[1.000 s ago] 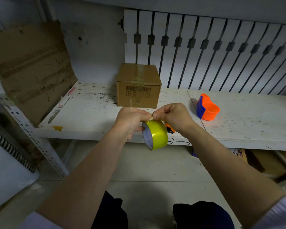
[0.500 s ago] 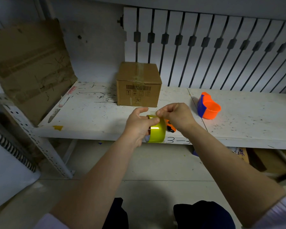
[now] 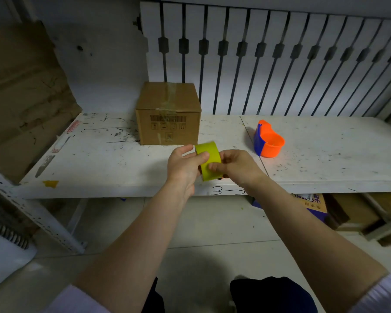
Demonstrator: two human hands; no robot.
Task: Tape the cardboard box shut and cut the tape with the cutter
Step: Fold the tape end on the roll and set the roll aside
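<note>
A yellow-green roll of tape [image 3: 209, 160] is held between both hands over the front of the white shelf [image 3: 99, 168]. My left hand [image 3: 185, 166] grips its left side with the thumb across the band. My right hand [image 3: 235, 164] holds its right side, fingers pressed on the outer face. The brown cardboard box [image 3: 168, 114] stands behind them near the back wall, flaps down, with clear tape along its top and front. An orange and blue tape cutter [image 3: 269, 142] sits on the shelf to the right of my hands.
A large worn cardboard sheet [image 3: 25, 96] leans at the left end of the shelf. A slatted white panel [image 3: 280, 64] forms the back. A yellow tape scrap [image 3: 50, 183] sticks near the front left edge. Cartons [image 3: 314, 204] sit under the shelf at right.
Both hands carried the roll up and forward, from in front of the shelf edge to over the shelf. The roll has turned so its outer band faces me.
</note>
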